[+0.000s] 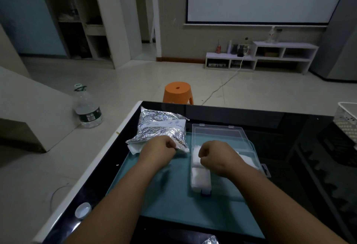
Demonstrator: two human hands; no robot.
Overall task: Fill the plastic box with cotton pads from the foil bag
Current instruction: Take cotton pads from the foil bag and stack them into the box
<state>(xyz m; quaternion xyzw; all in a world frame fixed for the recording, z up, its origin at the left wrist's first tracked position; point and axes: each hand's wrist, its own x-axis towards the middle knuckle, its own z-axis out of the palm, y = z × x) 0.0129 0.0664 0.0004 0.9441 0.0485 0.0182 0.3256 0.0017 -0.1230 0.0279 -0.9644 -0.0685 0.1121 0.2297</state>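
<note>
Bag [162, 125] beside open box [218, 133] on the tabletop [270, 123].
Left hand [161, 148] fingers [171, 144] pinch the bag's near edge; right hand [212, 153] curls over pads [200, 179] in the box, hold unclear.

Plastic box [220, 183]: clear, shallow, lid [218, 135] open flat behind it, on teal mat's [173, 205] right half. Cotton pads [200, 179]: white stacks inside box. Foil bag [162, 125]: silver, crinkled, printed, lying flat at mat's far-left corner.

Here are 2 hands [160, 148] [214, 153], 1 plastic box [218, 135], 1 stool [176, 93].
</note>
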